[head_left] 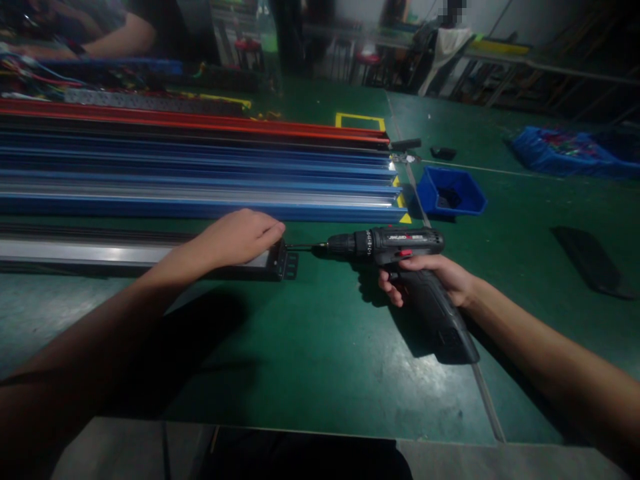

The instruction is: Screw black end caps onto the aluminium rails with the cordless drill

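My right hand (pixel 425 277) is wrapped round the grip of a black cordless drill (pixel 405 245), which points left. Its long bit (pixel 305 247) reaches the black end cap (pixel 277 260) of a long black-edged profile with a silvery face (pixel 100 252). On the right end of that profile lies my left hand (pixel 240 237), thumb and fingers closed together near the end cap. Whatever its fingertips pinch, if anything, is hidden. A small slotted black tab (pixel 291 266) sticks out of the cap below the bit.
Behind the profile lie several long blue profiles (pixel 200 193) and a red one (pixel 200 123). A blue bin (pixel 453 193) stands behind the drill, with blue trays (pixel 570 150) further right. A dark flat object (pixel 593 260) lies at right. A person's arm (pixel 123 37) shows at back left.
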The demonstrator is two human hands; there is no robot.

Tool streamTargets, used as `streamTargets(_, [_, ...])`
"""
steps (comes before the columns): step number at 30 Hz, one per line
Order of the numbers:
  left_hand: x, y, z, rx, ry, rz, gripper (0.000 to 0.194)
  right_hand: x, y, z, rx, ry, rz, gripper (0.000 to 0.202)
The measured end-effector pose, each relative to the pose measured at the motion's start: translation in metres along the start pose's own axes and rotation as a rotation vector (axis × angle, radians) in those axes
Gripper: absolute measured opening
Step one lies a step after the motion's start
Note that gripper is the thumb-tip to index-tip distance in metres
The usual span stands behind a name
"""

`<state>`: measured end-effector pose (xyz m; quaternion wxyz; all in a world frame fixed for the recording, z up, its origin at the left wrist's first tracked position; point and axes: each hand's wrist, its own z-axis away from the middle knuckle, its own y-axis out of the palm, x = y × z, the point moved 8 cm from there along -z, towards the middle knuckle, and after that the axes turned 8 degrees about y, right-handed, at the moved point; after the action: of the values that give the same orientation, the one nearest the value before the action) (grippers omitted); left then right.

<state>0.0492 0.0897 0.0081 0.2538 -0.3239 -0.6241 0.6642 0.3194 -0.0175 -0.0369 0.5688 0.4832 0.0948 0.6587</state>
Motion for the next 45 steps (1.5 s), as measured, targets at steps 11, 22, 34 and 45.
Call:
streamTargets(11, [-0.0002,-0.0003,-0.0001,0.004,0.007,0.009,0.055,0.0005,0.0011,0.0007,0.003,-0.01,0.009,0.033])
streamTargets(22, [-0.0024,-0.0022,0.0004,0.01,-0.004,0.003,0.055,0.0002,0.0002,-0.0002,0.009,-0.013,0.005,0.031])
streamTargets(34, [-0.0016,0.0003,0.0,0.021,0.02,-0.025,0.053,0.0006,0.0007,0.0006,-0.024,-0.005,0.02,0.032])
streamTargets(45, [-0.0027,-0.0028,-0.0001,0.007,0.001,0.018,0.051,0.0,-0.0017,0.0006,-0.029,-0.007,0.029,0.031])
